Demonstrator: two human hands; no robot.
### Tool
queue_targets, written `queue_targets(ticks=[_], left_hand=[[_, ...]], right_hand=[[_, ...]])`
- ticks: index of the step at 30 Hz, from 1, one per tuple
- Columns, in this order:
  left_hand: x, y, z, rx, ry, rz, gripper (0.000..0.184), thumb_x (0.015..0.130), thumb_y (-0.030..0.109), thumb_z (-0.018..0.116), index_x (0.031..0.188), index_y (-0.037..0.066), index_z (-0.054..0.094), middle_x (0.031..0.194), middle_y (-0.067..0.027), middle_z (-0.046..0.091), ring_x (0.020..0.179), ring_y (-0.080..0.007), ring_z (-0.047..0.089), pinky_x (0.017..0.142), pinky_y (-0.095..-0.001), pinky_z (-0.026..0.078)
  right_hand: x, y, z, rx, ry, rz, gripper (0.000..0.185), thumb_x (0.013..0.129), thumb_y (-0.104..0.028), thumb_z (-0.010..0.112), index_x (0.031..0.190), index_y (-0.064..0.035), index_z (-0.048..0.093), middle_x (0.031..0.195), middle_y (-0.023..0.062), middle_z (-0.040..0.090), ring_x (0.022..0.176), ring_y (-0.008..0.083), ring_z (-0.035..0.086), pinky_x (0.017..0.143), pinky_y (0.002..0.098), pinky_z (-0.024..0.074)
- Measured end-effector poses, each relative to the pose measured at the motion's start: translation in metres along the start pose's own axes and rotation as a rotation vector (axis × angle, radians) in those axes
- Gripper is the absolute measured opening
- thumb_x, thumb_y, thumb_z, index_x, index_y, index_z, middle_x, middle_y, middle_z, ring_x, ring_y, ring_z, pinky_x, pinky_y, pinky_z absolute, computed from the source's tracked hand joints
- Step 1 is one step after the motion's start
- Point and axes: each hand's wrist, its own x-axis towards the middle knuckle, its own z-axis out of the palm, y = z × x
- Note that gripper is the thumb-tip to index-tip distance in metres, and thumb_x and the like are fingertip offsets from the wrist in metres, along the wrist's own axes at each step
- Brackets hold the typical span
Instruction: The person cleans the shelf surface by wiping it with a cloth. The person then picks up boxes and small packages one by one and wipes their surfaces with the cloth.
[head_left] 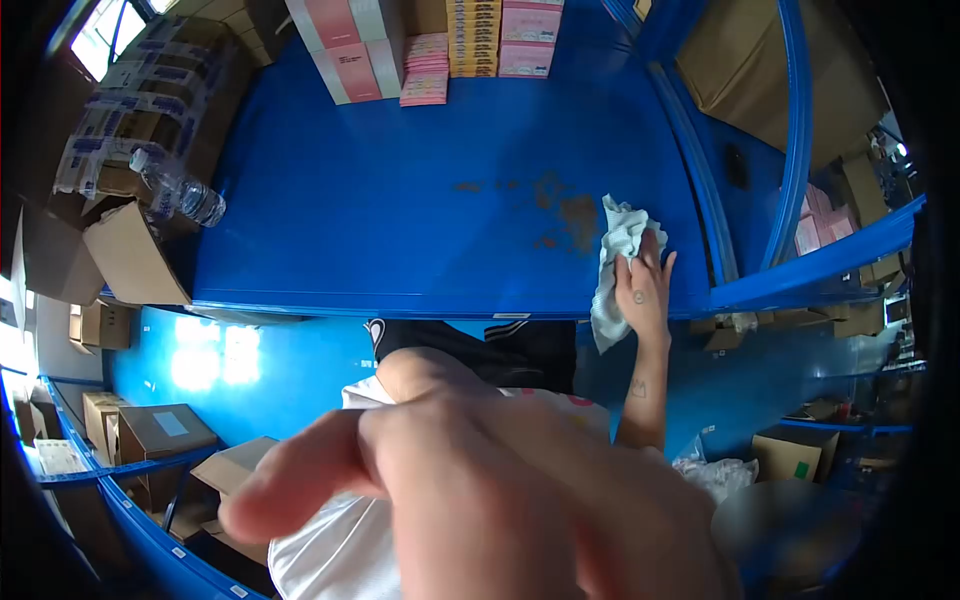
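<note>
A pale, crumpled cloth [622, 235] lies at the right part of the blue shelf board [380, 200], its lower end hanging over the front edge. On it rests my right hand [642, 290], fingers pressed onto the fabric. Just left of the cloth the board shows brown smudges [575, 218]. My left hand [500, 470] is very large and close to the camera, in front of my body. Its thumb is stretched out to the left, the other fingers are partly out of frame, and nothing shows in it.
White and pink boxes [355, 70], pink packets [426, 70] and a yellow stack [473, 40] stand at the shelf's back. A plastic bottle [180, 190] lies at the left by taped cartons [150, 100]. Blue uprights [795, 130] border the right side.
</note>
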Motion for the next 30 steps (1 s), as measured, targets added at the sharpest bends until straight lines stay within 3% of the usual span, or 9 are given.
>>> queue_targets(ticks=[10, 12, 13, 15, 17, 23, 25, 27, 30], left_hand=[[0.016, 0.022, -0.011, 0.113, 0.110, 0.080, 0.057, 0.093, 0.053, 0.045, 0.116, 0.003, 0.059, 0.116, -0.0232, 0.058, 0.105, -0.0358, 0.058, 0.090, -0.0481, 0.046], [0.000, 0.028, -0.060, 1.019, 0.052, -0.014, 0.040, 0.088, 0.030, 0.061, 0.118, 0.004, 0.057, 0.121, -0.0192, 0.056, 0.105, -0.0351, 0.058, 0.090, -0.0449, 0.047], [-0.015, 0.031, -0.078, 1.027, 0.034, -0.021, 0.040, 0.088, 0.030, 0.061, 0.118, 0.004, 0.057, 0.121, -0.0192, 0.056, 0.105, -0.0351, 0.058, 0.090, -0.0449, 0.047], [-0.041, 0.033, -0.102, 1.884, 0.024, -0.463, 0.037, 0.081, 0.011, 0.065, 0.117, 0.006, 0.058, 0.123, -0.0139, 0.056, 0.104, -0.0321, 0.059, 0.090, -0.0406, 0.048], [-0.058, 0.041, -0.106, 2.088, 0.019, -0.577, 0.036, 0.081, 0.005, 0.063, 0.116, 0.007, 0.059, 0.121, -0.0113, 0.058, 0.103, -0.0305, 0.059, 0.089, -0.0366, 0.048], [-0.099, 0.087, -0.089, 2.018, 0.314, -0.712, 0.033, 0.078, 0.001, 0.064, 0.111, 0.005, 0.062, 0.120, -0.0127, 0.059, 0.102, -0.0307, 0.061, 0.085, -0.0359, 0.050], [-0.114, 0.102, -0.085, 2.043, 0.510, -0.719, 0.034, 0.078, -0.001, 0.063, 0.112, 0.004, 0.063, 0.119, -0.0135, 0.060, 0.101, -0.0298, 0.062, 0.085, -0.0350, 0.050], [-0.129, 0.113, -0.085, 2.121, 0.611, -0.767, 0.036, 0.077, -0.003, 0.062, 0.113, 0.004, 0.063, 0.121, -0.0139, 0.060, 0.102, -0.0313, 0.062, 0.085, -0.0345, 0.050], [-0.130, 0.121, -0.087, 2.203, 0.711, -0.787, 0.037, 0.080, 0.003, 0.063, 0.117, 0.005, 0.061, 0.119, -0.0148, 0.061, 0.103, -0.0347, 0.062, 0.087, -0.0348, 0.049]], right_hand=[[0.030, -0.007, 0.035, -0.198, -0.073, 0.022, 0.057, 0.095, -0.034, 0.050, 0.133, 0.0078, 0.045, 0.150, 0.0252, 0.031, 0.141, 0.0443, 0.023, 0.113, 0.0595, 0.0172], [0.052, -0.013, 0.041, -0.141, -0.034, -0.063, 0.058, 0.095, -0.035, 0.049, 0.134, 0.0072, 0.045, 0.149, 0.0252, 0.031, 0.141, 0.0444, 0.023, 0.113, 0.0588, 0.0174], [0.068, -0.019, 0.044, -0.089, -0.009, -0.142, 0.058, 0.095, -0.036, 0.048, 0.135, 0.0066, 0.044, 0.149, 0.0252, 0.032, 0.140, 0.0445, 0.023, 0.113, 0.0580, 0.0175], [0.100, -0.031, 0.049, 0.011, 0.038, -0.297, 0.059, 0.096, -0.037, 0.045, 0.136, 0.0054, 0.043, 0.149, 0.0251, 0.033, 0.140, 0.0447, 0.024, 0.114, 0.0565, 0.0177], [0.136, -0.044, 0.068, -0.012, -0.014, -0.274, 0.058, 0.096, -0.038, 0.043, 0.137, 0.0037, 0.044, 0.148, 0.0240, 0.035, 0.140, 0.0436, 0.026, 0.114, 0.0532, 0.0197], [0.225, -0.091, 0.114, 0.232, 0.141, -0.232, 0.043, 0.086, -0.015, 0.051, 0.126, -0.0035, 0.059, 0.137, 0.0128, 0.053, 0.128, 0.0313, 0.046, 0.111, 0.0429, 0.0319], [0.225, -0.124, 0.079, 0.708, -0.255, -0.201, 0.051, 0.072, 0.002, 0.051, 0.120, -0.0089, 0.065, 0.125, 0.0102, 0.063, 0.117, 0.0279, 0.057, 0.101, 0.0349, 0.0432], [0.209, -0.144, 0.100, 0.832, -0.197, -0.489, 0.059, 0.063, 0.008, 0.048, 0.115, -0.0109, 0.068, 0.117, 0.0095, 0.067, 0.106, 0.0276, 0.063, 0.092, 0.0312, 0.0494], [0.168, -0.152, 0.085, 0.888, -0.504, -0.593, 0.057, 0.068, 0.005, 0.047, 0.120, -0.0095, 0.065, 0.121, 0.0101, 0.066, 0.112, 0.0294, 0.061, 0.099, 0.0366, 0.0471]])
